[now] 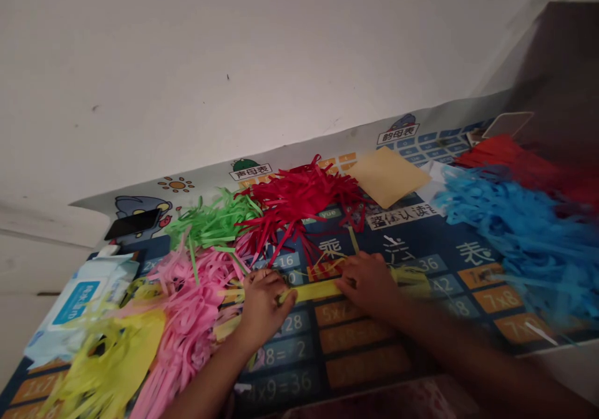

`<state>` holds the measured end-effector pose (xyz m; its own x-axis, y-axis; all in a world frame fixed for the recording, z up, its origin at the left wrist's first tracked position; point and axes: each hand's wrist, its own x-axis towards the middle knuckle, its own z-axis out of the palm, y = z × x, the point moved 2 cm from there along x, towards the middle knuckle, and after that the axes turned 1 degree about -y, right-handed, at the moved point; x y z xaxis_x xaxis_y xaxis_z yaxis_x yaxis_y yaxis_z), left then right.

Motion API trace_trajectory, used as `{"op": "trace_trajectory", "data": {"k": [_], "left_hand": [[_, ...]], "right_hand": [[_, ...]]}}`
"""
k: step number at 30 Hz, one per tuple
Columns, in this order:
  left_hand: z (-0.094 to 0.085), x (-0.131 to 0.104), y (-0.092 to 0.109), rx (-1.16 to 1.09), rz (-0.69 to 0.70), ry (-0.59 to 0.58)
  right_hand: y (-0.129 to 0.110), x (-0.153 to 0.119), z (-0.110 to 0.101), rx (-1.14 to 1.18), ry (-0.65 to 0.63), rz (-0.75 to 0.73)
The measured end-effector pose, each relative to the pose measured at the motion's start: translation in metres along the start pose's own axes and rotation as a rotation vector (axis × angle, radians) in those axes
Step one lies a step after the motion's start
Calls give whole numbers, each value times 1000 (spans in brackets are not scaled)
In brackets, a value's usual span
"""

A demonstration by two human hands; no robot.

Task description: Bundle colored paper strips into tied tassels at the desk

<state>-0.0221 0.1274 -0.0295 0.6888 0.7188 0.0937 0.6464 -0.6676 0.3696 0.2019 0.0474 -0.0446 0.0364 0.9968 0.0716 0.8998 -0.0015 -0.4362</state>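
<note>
A flat yellow paper strip stretches between my two hands, just above the printed table mat. My left hand has its fingers curled over the strip's left end. The other end is gripped by my right hand, and loose yellow fringe shows past it on the right. Pink fringed paper lies close to my left hand. Beyond both hands is a heap of red paper fringe, with green fringe beside it.
Yellow fringed paper and a wet-wipes pack lie at the left, near a dark phone. At the right are blue fringe and red-orange paper. An orange-tan sheet lies at the back, before the wall.
</note>
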Motion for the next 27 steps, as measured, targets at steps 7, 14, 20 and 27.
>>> {"op": "trace_trajectory", "data": {"k": [7,14,20,27], "left_hand": [[-10,-6,19,185,318,124],[-4,-9,45,331,346,84],[-3,-4,39,279,355,119],[-5,1,38,253,339,110]], "right_hand": [[-2,-19,-12,-65,221,-316],[-1,-19,-2,-302,146,-631],[-5,-7,-13,-281,11,-602],[-34,9,-17,-330,-30,-626]]}}
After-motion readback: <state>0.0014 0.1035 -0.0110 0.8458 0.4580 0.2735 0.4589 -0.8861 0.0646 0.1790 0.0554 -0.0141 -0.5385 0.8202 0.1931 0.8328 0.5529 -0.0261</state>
